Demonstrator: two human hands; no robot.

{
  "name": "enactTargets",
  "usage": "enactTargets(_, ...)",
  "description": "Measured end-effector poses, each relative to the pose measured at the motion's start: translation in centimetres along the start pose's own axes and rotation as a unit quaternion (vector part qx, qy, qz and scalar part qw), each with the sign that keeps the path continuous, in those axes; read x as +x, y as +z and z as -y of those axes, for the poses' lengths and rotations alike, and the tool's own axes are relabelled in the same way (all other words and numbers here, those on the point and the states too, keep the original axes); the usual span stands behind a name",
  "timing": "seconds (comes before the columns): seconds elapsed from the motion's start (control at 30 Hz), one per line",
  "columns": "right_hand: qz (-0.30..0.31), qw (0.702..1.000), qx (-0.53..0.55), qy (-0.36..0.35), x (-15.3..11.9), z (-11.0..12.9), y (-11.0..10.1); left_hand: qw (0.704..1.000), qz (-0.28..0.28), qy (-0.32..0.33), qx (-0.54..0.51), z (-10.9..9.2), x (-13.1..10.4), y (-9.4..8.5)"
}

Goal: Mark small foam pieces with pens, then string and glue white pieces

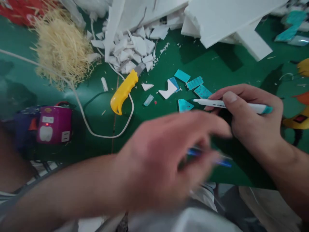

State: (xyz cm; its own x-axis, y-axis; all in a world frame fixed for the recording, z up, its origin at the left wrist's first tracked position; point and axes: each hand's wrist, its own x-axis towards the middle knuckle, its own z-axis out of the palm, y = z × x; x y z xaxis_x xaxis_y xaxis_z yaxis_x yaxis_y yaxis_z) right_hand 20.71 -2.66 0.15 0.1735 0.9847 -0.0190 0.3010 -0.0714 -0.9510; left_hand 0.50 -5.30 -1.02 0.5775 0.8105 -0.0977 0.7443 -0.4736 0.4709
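Note:
My right hand [253,112] is closed around a slim white marker pen [213,102] with a teal end, its tip pointing left. My left hand [166,151], smeared by motion, reaches across the middle of the view. Its index finger and thumb are apart. Behind the left fingers a blue, pen-like stick [223,162] partly shows; it seems to lie on the table. Just beyond the marker tip lie a teal cut piece [185,105], a patterned teal piece [202,92] and a few similar scraps. Beside them is a white notched piece [168,90].
A yellow-handled cutter [124,91] lies left of the scraps, near a white cable [82,111]. Foam bits [135,48] are heaped beyond it, beside large foam boards [231,19]. Shredded straw [62,48] and a purple power box [55,124] occupy the left side. Yellow objects [299,119] sit far right.

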Motion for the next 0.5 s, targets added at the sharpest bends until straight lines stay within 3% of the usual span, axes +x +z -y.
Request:
enactTargets(0.1,0.011,1.0,-0.002,-0.014,0.2,0.0,-0.2,1.0,-0.01,0.0,0.028,0.8,1.7,-2.9)
enactTargets(0.17,0.016,1.0,-0.008,-0.013,0.2,0.0,-0.3,0.999,-0.02,-0.002,0.05,1.4,2.5,-3.6)
enactTargets(0.5,0.053,0.998,-0.014,-0.031,0.3,0.1,-0.4,0.996,-0.004,-0.037,0.084,3.2,3.7,-3.0)
